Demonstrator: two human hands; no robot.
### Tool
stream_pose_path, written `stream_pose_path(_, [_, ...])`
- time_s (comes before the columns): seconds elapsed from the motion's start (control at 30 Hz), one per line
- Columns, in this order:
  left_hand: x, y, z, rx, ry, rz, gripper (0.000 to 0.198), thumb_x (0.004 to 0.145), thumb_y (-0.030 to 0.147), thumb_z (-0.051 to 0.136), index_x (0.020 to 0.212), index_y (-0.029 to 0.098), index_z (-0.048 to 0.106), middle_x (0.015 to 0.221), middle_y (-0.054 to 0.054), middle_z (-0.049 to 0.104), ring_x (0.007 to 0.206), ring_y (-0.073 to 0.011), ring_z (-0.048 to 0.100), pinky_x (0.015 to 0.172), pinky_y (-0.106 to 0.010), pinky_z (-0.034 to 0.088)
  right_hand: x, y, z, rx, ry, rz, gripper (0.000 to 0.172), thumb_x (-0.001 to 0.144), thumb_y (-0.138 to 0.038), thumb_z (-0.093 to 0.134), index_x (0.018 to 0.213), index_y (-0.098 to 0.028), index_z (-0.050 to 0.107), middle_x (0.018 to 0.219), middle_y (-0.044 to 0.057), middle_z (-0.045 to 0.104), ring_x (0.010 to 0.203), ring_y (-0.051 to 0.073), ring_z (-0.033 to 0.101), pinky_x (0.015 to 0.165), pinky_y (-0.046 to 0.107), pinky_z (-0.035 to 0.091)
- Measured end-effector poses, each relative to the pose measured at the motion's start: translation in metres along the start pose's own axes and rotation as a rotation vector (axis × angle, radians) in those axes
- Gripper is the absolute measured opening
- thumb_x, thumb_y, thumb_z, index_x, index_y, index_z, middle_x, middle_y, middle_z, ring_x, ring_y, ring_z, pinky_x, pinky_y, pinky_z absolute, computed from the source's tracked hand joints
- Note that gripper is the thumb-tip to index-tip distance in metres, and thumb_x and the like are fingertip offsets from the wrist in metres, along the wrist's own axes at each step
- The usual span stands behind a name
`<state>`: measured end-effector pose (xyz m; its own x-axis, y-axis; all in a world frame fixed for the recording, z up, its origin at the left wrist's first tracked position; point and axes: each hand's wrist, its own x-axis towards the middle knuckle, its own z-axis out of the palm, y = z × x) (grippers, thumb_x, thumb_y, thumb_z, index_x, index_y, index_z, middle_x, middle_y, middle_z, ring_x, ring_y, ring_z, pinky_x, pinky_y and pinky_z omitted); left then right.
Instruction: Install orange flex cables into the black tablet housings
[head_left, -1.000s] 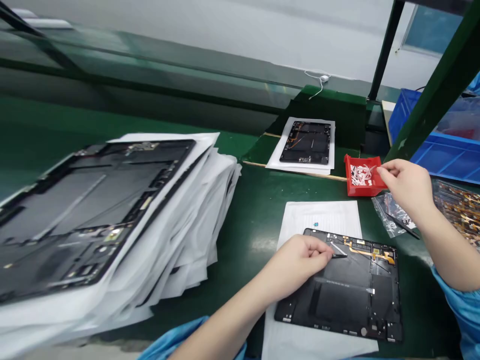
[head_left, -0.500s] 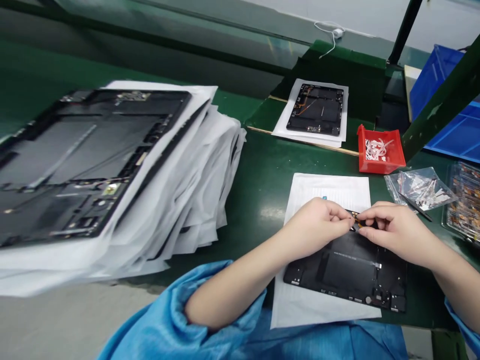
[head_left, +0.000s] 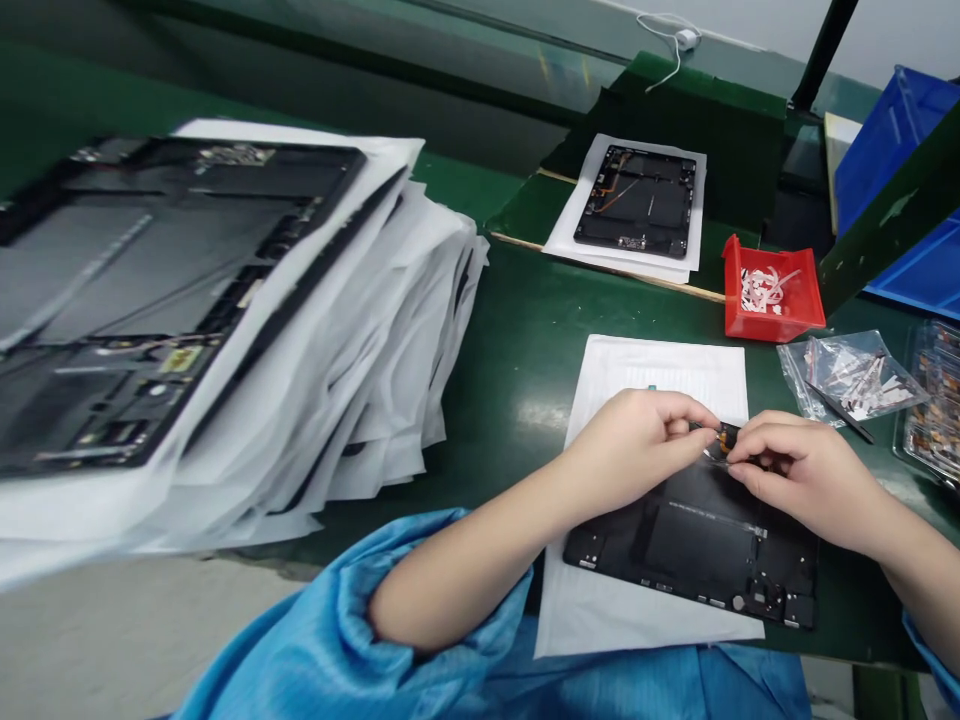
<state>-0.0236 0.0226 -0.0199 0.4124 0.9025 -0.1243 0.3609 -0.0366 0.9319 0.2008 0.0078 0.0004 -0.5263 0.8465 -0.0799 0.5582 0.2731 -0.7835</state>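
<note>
A black tablet housing (head_left: 697,545) lies tilted on a white foam sleeve (head_left: 652,625) at the table's front. Over its far edge, my left hand (head_left: 649,435) pinches a small orange-and-black flex cable (head_left: 723,440) between thumb and forefinger. From the other side my right hand (head_left: 806,470) has its thumb and fingers closed at the cable's other end. A thin pale strand shows between the two hands. Fingers hide most of the part, and whether it is joined to the housing cannot be made out.
On the left rises a tall stack of white sleeves (head_left: 352,370) topped by another housing (head_left: 150,300). A tablet housing (head_left: 637,200) lies at the back. To the right are a red bin (head_left: 806,300), a parts bag (head_left: 862,365), tweezers (head_left: 840,412) and a clear tray (head_left: 934,400).
My right hand has drawn slightly away to the right, widening the gap between my fingertips and showing more of the orange cable. The head view has shifted a little.
</note>
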Motion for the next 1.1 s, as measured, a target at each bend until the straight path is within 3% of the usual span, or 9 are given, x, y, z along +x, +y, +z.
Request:
stream_pose_path(0.17, [-0.001,-0.015,0.000,0.510,0.010,0.289,0.020,0.092,0.020,0.059,0.096,0.022,0.078,0.083,0.000,0.075,0.079,-0.0172,0.068,0.073,-0.028,0.050,-0.015,0.006,-0.007,-0.116,0.053,-0.121,0.012,0.093,-0.014,0.062,0.091,-0.023,0.070,0.093,0.002,0.070,0.082,0.013,0.066,0.073,0.025,0.051])
stream_pose_path(0.3, [-0.002,-0.021,0.003,0.678,-0.013,0.425,0.016,0.094,0.022,0.060,0.095,0.023,0.076,0.085,0.000,0.075,0.080,-0.0174,0.069,0.072,-0.028,0.051,-0.025,0.012,-0.009,-0.294,0.077,-0.219,0.014,0.095,-0.015,0.061,0.098,-0.023,0.071,0.098,0.004,0.072,0.087,0.015,0.067,0.077,0.029,0.053])
stream_pose_path(0.47, [-0.004,-0.025,0.003,0.753,-0.011,0.571,0.018,0.098,0.026,0.058,0.094,0.022,0.076,0.080,0.000,0.073,0.073,-0.0155,0.066,0.067,-0.026,0.049,-0.036,0.016,-0.010,-0.454,0.062,-0.306,0.015,0.096,-0.017,0.061,0.103,-0.021,0.074,0.096,0.005,0.073,0.082,0.016,0.067,0.071,0.030,0.053])
stream_pose_path(0.67, [-0.003,-0.026,0.000,0.762,-0.007,0.730,0.026,0.103,0.025,0.049,0.098,0.020,0.074,0.080,0.001,0.074,0.072,-0.0144,0.066,0.067,-0.026,0.051,-0.043,0.022,-0.005,-0.477,0.103,-0.346,0.012,0.096,-0.018,0.063,0.100,-0.019,0.074,0.092,0.005,0.075,0.078,0.015,0.067,0.071,0.029,0.053])
stream_pose_path(1.1, [-0.004,-0.023,-0.002,0.818,-0.028,0.811,0.028,0.103,0.025,0.048,0.100,0.020,0.076,0.069,0.003,0.069,0.062,-0.0124,0.061,0.058,-0.025,0.049,-0.049,0.031,0.000,-0.565,0.085,-0.389,0.017,0.099,-0.016,0.056,0.103,-0.019,0.073,0.095,0.005,0.076,0.084,0.017,0.069,0.072,0.030,0.051])
